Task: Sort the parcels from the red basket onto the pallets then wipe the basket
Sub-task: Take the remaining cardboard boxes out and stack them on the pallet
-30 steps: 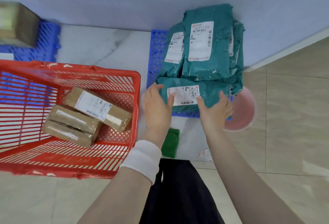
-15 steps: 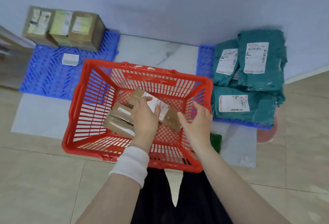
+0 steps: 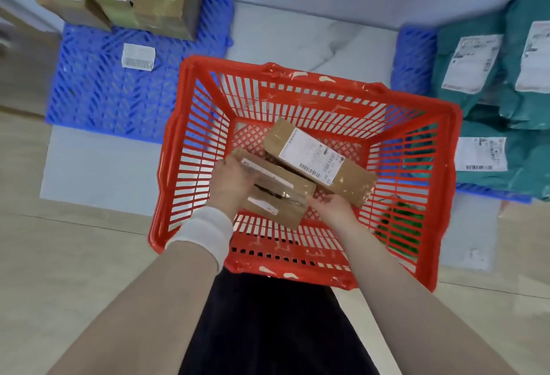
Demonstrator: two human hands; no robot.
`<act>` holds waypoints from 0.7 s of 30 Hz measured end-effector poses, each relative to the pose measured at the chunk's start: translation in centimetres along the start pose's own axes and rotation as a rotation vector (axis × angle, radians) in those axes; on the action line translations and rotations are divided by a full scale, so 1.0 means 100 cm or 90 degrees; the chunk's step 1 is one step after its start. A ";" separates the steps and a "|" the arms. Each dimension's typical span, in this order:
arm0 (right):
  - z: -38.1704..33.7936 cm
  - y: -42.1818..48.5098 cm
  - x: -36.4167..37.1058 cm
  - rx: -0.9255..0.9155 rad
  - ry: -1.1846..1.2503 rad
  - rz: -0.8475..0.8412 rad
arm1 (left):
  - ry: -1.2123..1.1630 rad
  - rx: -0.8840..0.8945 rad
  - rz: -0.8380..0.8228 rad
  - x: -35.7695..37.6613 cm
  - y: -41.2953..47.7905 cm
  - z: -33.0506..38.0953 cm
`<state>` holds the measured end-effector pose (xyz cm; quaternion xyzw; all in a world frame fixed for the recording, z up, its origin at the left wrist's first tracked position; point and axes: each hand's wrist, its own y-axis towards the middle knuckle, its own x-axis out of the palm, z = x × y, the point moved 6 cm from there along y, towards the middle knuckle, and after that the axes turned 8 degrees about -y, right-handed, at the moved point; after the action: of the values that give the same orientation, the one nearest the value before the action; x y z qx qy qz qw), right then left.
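Inside the red basket (image 3: 190,166), a long brown parcel (image 3: 352,179) carries a white label with a barcode; its print is too blurred to read. Nearer lie two stacked parcels (image 3: 276,184), each with a narrow white strip label, also unreadable. On the far-left blue pallet (image 3: 98,97) sit cardboard boxes (image 3: 160,8) and a loose barcode label (image 3: 138,56). Teal mailers (image 3: 512,106) with white labels fill the right pallet (image 3: 413,59). Pale floor lies open between the pallets, beyond the basket's far rim. The left hand (image 3: 230,179), below a white wristband (image 3: 202,237), curls its fingers over the stack's left end. The right hand (image 3: 333,203) reaches in palm-up, its fingers hooked at the stack's right end.
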<state>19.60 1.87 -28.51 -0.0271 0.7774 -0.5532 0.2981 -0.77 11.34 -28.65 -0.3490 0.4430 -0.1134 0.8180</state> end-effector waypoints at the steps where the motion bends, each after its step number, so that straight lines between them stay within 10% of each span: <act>1: 0.000 0.013 0.007 0.020 -0.010 -0.024 | 0.001 -0.004 -0.002 0.007 0.013 -0.003; 11: -0.003 0.044 0.036 0.119 0.168 -0.056 | 0.112 -0.094 0.008 0.026 0.043 -0.010; 21: -0.032 -0.063 -0.036 -0.053 0.325 0.136 | -0.120 0.009 0.120 -0.079 -0.045 0.027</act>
<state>19.14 3.48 -20.75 0.1834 0.8477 -0.4752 0.1480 -2.67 13.20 -19.51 -0.3089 0.3943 -0.0058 0.8655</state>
